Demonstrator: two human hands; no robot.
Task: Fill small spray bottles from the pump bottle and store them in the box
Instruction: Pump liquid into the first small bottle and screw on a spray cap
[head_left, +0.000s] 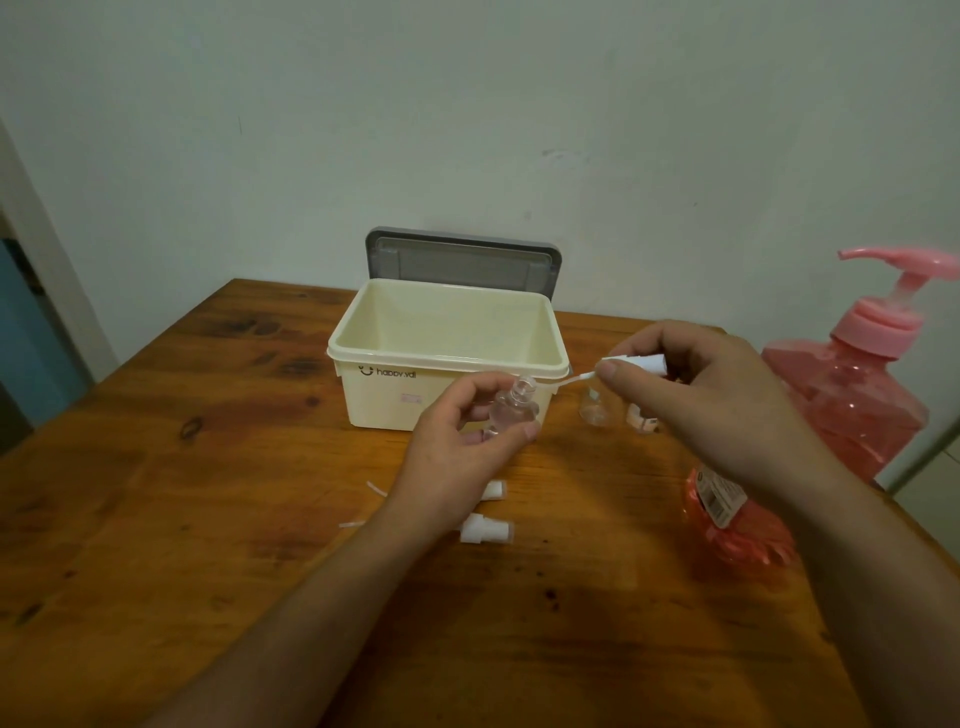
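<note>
**Dip tube aimed at the open bottle**

My left hand (457, 441) curls round a small clear spray bottle (511, 413), holding it above the table (208, 519) just in front of the cream box (447, 358). The bottle's long axis stands nearly upright, open neck on top. My right hand (717, 400) pinches a white spray head (641, 364) between thumb and fingers. It lies almost level, and its thin dip tube (571, 381) points left and slightly down, tip just beside the bottle's neck; whether they touch I cannot tell. The pink pump bottle (852, 405) stands upright to my right, spout pointing left. Two more spray heads (485, 529) lie by my left wrist.
</note>
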